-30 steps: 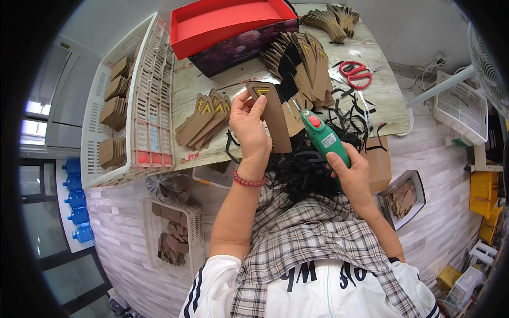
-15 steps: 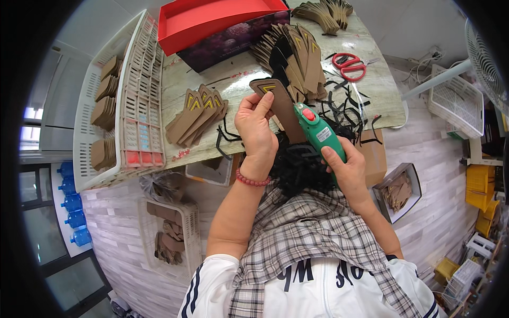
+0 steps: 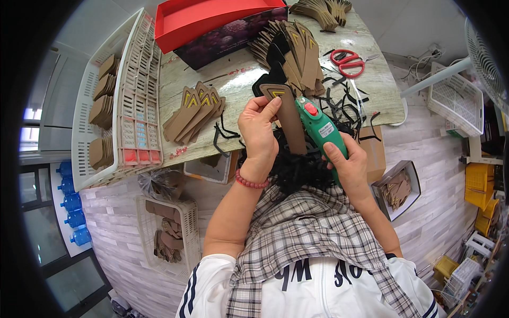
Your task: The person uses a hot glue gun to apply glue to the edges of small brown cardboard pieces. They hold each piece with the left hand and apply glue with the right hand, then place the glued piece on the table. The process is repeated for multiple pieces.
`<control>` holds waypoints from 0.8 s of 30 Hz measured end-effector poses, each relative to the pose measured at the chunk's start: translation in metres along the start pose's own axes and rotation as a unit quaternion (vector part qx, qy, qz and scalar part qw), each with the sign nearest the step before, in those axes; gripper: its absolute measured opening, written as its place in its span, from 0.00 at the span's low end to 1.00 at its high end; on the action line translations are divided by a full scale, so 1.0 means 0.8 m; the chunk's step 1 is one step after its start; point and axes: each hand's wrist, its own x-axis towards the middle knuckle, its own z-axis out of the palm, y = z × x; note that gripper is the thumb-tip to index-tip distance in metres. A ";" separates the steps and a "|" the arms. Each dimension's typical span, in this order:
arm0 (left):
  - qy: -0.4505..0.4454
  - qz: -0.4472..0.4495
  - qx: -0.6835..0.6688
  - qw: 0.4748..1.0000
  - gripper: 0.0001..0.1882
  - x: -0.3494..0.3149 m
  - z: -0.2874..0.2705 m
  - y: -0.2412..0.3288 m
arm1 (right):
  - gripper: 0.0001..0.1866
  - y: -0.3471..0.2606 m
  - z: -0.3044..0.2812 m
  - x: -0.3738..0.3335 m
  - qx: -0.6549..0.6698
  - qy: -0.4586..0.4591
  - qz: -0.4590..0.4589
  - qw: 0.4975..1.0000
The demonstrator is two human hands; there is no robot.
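Observation:
My left hand (image 3: 258, 130), with a red bead bracelet, pinches a flat brown strip-shaped piece (image 3: 289, 119) between thumb and fingers near its wide top end, which bears a yellow chevron. My right hand (image 3: 347, 163) is wrapped round a green handheld electric cutter (image 3: 322, 130) with a red button. The cutter's head is close beside the piece's right edge; whether it touches, I cannot tell. Black material (image 3: 260, 84) shows just left of the piece's top. Below the piece, a dark heap of black trimmings (image 3: 297, 172) lies over my lap.
Brown pieces with yellow chevrons lie in a pile (image 3: 193, 114) at left and a fanned stack (image 3: 302, 55) ahead. Red-handled scissors (image 3: 348, 62) rest near black offcuts (image 3: 344, 100). A white basket (image 3: 139, 95) and red box (image 3: 212, 24) stand on the table (image 3: 233, 79).
The brown piece has shifted slightly right and down and stands more upright. The cutter's head has tilted up a little along its edge. Both hands keep their holds.

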 end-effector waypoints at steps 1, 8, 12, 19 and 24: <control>-0.004 -0.003 0.003 1.000 0.03 -0.001 0.001 0.001 | 0.20 0.000 0.000 0.000 0.003 0.001 0.000 1.000; -0.021 0.028 0.055 0.998 0.05 0.001 -0.005 0.011 | 0.20 0.001 -0.003 0.000 0.006 -0.003 0.002 1.000; -0.026 0.052 0.077 0.995 0.07 0.004 -0.007 0.019 | 0.20 0.002 -0.004 0.000 0.000 -0.013 0.000 1.000; -0.028 0.110 0.173 0.978 0.07 0.008 -0.004 0.031 | 0.21 0.004 -0.004 -0.001 0.004 -0.018 -0.005 1.000; -0.057 0.154 0.251 0.954 0.08 0.008 -0.007 0.034 | 0.21 0.003 -0.005 -0.001 0.005 -0.021 -0.006 1.000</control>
